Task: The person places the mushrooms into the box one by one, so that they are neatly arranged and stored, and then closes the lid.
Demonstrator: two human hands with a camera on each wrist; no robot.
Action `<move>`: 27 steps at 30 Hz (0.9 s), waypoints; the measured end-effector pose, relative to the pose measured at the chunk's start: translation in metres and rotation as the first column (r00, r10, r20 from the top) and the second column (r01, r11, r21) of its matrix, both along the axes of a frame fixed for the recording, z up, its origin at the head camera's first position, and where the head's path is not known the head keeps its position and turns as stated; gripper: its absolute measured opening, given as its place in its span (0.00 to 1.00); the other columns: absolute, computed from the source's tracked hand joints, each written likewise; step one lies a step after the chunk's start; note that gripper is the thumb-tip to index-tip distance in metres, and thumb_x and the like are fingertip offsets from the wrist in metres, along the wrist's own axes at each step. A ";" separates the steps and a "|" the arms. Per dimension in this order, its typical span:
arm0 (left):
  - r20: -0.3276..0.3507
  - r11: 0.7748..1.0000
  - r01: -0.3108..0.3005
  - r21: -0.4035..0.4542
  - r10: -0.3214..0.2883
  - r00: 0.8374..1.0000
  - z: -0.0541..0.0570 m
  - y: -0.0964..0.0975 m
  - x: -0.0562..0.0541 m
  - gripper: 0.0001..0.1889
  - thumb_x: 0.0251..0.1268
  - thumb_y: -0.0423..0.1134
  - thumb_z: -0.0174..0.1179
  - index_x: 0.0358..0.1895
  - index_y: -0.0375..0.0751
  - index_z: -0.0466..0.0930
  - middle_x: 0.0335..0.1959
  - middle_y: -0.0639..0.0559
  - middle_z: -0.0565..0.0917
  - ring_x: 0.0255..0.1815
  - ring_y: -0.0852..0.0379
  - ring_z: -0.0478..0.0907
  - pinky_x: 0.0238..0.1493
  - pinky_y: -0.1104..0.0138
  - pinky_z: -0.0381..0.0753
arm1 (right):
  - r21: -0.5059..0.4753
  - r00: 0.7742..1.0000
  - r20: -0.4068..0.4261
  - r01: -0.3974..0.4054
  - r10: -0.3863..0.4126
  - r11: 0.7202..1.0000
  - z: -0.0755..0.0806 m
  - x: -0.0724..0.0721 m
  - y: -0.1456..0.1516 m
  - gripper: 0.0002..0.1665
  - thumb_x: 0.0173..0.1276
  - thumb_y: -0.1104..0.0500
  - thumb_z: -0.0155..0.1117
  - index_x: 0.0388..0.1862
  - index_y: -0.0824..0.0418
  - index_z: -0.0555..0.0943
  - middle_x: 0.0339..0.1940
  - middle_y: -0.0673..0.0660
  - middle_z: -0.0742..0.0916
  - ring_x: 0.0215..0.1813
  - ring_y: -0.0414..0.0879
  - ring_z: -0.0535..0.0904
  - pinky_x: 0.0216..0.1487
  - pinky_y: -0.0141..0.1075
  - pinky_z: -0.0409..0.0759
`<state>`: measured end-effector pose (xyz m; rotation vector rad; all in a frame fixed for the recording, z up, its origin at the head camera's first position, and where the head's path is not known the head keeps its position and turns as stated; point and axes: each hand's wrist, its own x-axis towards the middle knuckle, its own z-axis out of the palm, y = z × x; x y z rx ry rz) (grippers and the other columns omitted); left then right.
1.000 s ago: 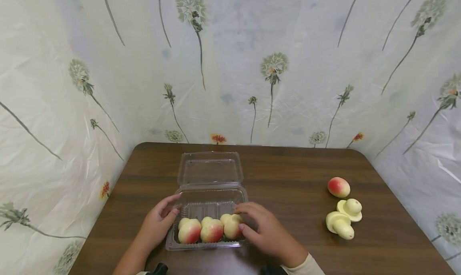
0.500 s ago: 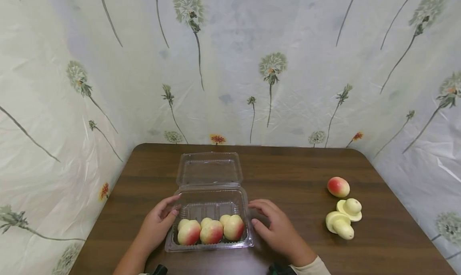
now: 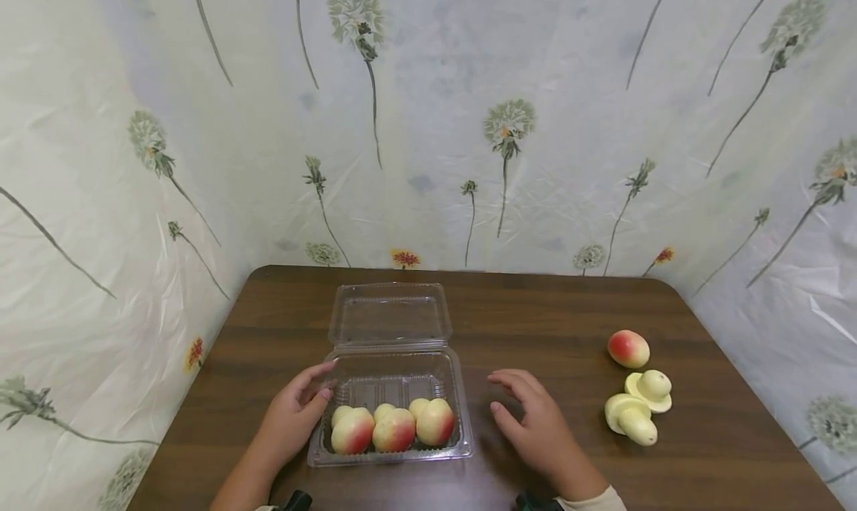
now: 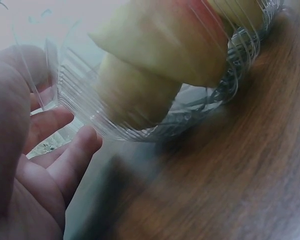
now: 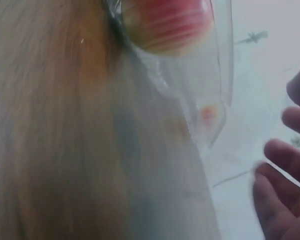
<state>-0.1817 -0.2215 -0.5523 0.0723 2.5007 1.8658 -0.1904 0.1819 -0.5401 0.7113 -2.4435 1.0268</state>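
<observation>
An open clear plastic clamshell box [image 3: 388, 460] stands at the front of the table. Along its near side lie three pale-yellow mushrooms with red-blushed caps [image 3: 395, 431], also seen as a mushroom [image 4: 160, 45] through the wall in the left wrist view. My left hand [image 3: 291, 414] rests at the box's left side, thumb and forefinger at the rim, other fingers loose outside the wall [image 4: 65, 135]. My right hand [image 3: 535, 422] is apart from the box, to its right, fingers loosely bent and holding nothing; its fingers [image 5: 282, 175] show in the right wrist view.
The box's hinged lid [image 3: 391, 314] lies folded back on the far side. On the right of the brown wooden table [image 3: 535, 310] are a red-capped mushroom [image 3: 628, 349] and two stem-up mushrooms [image 3: 649, 390] [image 3: 631, 419]. Flower-patterned sheeting [image 3: 428, 124] surrounds the table.
My right hand has let go of the rightmost mushroom in the box and moved away to the right. My left hand and the box stay where they were.
</observation>
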 end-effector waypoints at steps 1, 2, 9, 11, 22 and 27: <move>-0.001 1.000 -0.001 -0.003 0.001 1.000 0.000 0.000 0.000 0.23 0.79 0.33 0.59 0.73 0.49 0.75 0.71 0.43 0.79 0.67 0.47 0.82 0.62 0.66 0.80 | 0.004 0.999 -0.010 0.030 -0.030 1.000 0.000 0.001 0.002 0.26 0.62 0.69 0.74 0.59 0.58 0.83 0.59 0.52 0.85 0.62 0.50 0.81 0.68 0.19 0.66; -0.001 1.000 -0.001 -0.005 0.001 1.000 0.001 0.001 0.000 0.23 0.79 0.33 0.59 0.73 0.50 0.75 0.70 0.43 0.80 0.66 0.47 0.82 0.62 0.65 0.80 | 0.006 0.998 -0.020 0.057 -0.057 0.998 0.001 0.002 0.005 0.26 0.61 0.69 0.74 0.59 0.59 0.84 0.59 0.52 0.86 0.63 0.52 0.80 0.69 0.19 0.63; -0.007 1.000 -0.001 -0.001 0.001 1.000 -0.001 0.001 -0.001 0.23 0.79 0.34 0.59 0.72 0.49 0.76 0.70 0.44 0.80 0.66 0.47 0.82 0.62 0.66 0.80 | 0.002 0.977 -0.025 0.211 -0.211 0.977 0.004 0.010 0.025 0.24 0.62 0.69 0.74 0.58 0.60 0.84 0.61 0.58 0.84 0.68 0.58 0.76 0.69 0.19 0.57; -0.008 1.000 0.000 -0.001 0.000 1.000 -0.001 0.001 -0.001 0.23 0.79 0.34 0.59 0.72 0.49 0.75 0.70 0.44 0.80 0.67 0.48 0.82 0.62 0.66 0.80 | -0.002 0.971 -0.027 0.238 -0.238 0.971 0.003 0.011 0.032 0.25 0.62 0.69 0.74 0.58 0.60 0.84 0.61 0.58 0.84 0.69 0.59 0.75 0.70 0.23 0.58; -0.004 1.000 0.008 0.014 -0.008 1.000 -0.005 0.001 -0.001 0.23 0.79 0.33 0.58 0.73 0.49 0.75 0.73 0.45 0.78 0.68 0.47 0.81 0.60 0.71 0.79 | 0.043 0.936 -0.133 0.333 -0.325 0.942 0.008 0.014 0.067 0.24 0.60 0.66 0.75 0.56 0.64 0.83 0.55 0.64 0.85 0.68 0.68 0.74 0.65 0.62 0.68; -0.030 1.000 0.004 0.000 -0.004 1.000 -0.006 0.000 -0.002 0.22 0.79 0.32 0.59 0.71 0.49 0.76 0.72 0.47 0.79 0.65 0.48 0.83 0.58 0.73 0.80 | -0.025 0.887 -0.138 0.442 -0.441 0.897 0.010 0.017 0.077 0.20 0.60 0.66 0.74 0.52 0.67 0.84 0.54 0.67 0.86 0.66 0.68 0.76 0.68 0.58 0.68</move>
